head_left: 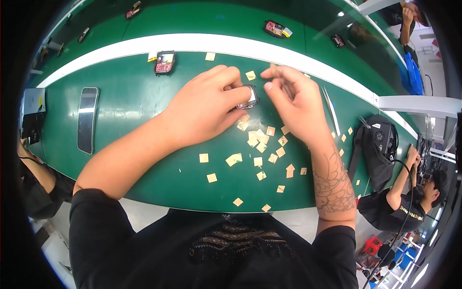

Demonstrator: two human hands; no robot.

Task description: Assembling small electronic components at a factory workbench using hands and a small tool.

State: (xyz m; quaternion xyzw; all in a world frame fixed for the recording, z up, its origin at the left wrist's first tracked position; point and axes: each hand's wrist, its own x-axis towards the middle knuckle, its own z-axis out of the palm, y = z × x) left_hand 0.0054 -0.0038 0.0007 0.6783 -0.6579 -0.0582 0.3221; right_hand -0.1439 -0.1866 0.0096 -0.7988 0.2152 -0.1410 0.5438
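Note:
My left hand [211, 103] is closed on a small electronic device [249, 98] with a dark casing and a pale inner face, held low over the green table. Its fingers cover much of the device. To the right, my right hand [296, 98] hovers with thumb and index finger apart, slightly blurred. By its index fingertip is a blurred tan piece [273, 68]; whether it touches the finger I cannot tell. Several cream paper squares [258, 162] lie scattered below both hands, and one paper square [250, 75] is just beyond the device.
Another opened device [164, 63] with a red circuit board lies at the far side. A phone [87, 120] rests at left. White tweezers-like strip [331, 111] and a black bag [378, 149] are at right. A white ledge [202, 42] borders the table; co-workers sit on both sides.

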